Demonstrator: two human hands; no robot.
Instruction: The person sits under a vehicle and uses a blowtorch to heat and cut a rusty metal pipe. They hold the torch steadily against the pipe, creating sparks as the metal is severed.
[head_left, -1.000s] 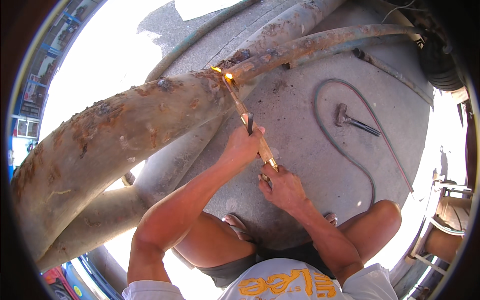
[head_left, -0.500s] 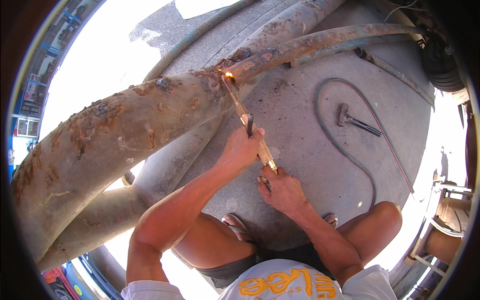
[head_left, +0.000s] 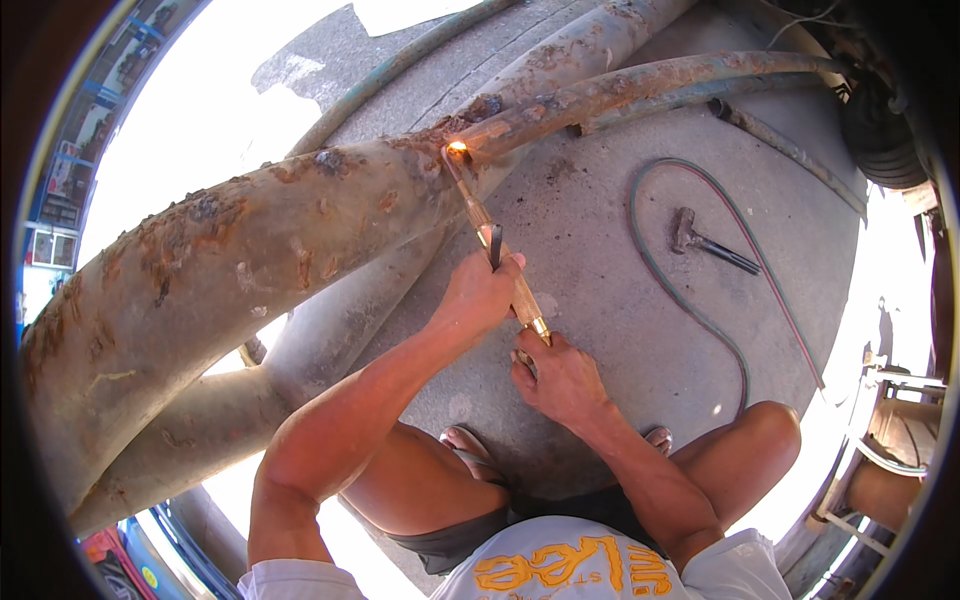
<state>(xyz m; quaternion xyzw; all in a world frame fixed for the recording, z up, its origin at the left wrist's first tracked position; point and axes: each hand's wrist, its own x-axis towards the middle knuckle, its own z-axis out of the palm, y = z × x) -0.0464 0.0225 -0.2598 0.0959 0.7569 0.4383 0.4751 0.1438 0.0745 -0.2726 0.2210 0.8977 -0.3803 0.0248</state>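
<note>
My left hand [head_left: 484,290] is wrapped round the body of a brass cutting torch [head_left: 526,300], just below its black lever. Lower down, my right hand [head_left: 560,376] is closed on the torch's rear end, where the fittings are. The torch slants up and left, and its bent tip meets a glowing orange spot [head_left: 457,147]. That spot lies at the joint between a thick rusty pipe [head_left: 270,225] and a thinner rusty pipe [head_left: 600,95] that runs off to the upper right.
On the concrete floor to the right lies a hammer [head_left: 712,243], with a looped red and green hose [head_left: 650,262] around it. A loose thin pipe [head_left: 790,150] rests farther back. Another thick pipe [head_left: 200,430] passes under the rusty one. Black tyre-like rings [head_left: 885,140] stand at the upper right.
The picture has shifted very slightly. Both hands keep their hold on the torch, and its tip stays at the glowing joint.
</note>
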